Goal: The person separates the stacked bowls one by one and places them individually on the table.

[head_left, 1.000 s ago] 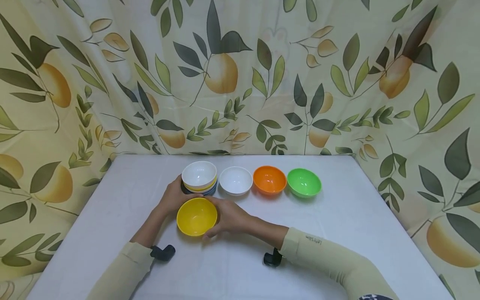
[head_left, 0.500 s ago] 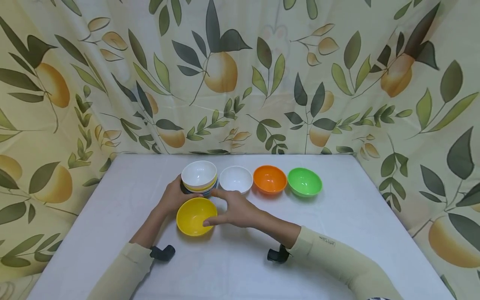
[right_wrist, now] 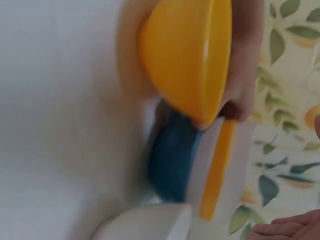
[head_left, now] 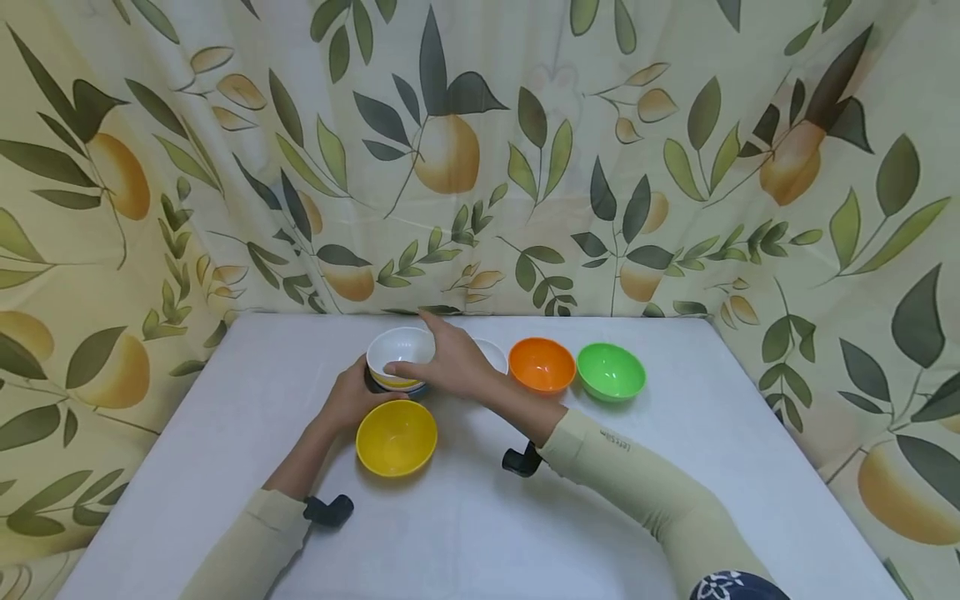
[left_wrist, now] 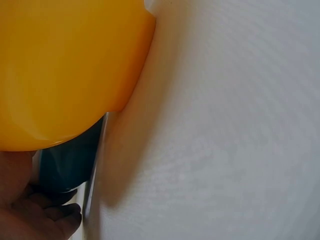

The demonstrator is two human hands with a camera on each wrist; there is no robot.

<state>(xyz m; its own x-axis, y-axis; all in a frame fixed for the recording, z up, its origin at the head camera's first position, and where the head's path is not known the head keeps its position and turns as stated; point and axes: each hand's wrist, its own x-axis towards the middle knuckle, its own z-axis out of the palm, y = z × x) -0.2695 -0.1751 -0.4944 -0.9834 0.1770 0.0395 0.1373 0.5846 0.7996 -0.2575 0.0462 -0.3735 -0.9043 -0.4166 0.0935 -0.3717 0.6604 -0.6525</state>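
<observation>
A: What has been changed since a second ago?
B: The right hand (head_left: pixel 450 360) has been withdrawn from the front yellow bowl (head_left: pixel 397 439), by whose right side it was seen earlier. It is now held over the stack of bowls (head_left: pixel 393 343), thumb and fingers spread apart; nothing is grasped by it.
A: And the left hand (head_left: pixel 351 400)?
B: It has been kept in place. The stack's left side is gripped by its curved fingers, near the dark blue bowl (right_wrist: pixel 172 160) at the base.
A: Where is the front yellow bowl?
B: It has been left upright on the white table (head_left: pixel 450 525), just before the stack. Whether it is touched by the left thumb cannot be told.
A: And the row?
B: The single white bowl (head_left: pixel 493 354) is now partly hidden by the right hand; the orange bowl (head_left: pixel 542 365) and green bowl (head_left: pixel 611 372) have not been moved.
</observation>
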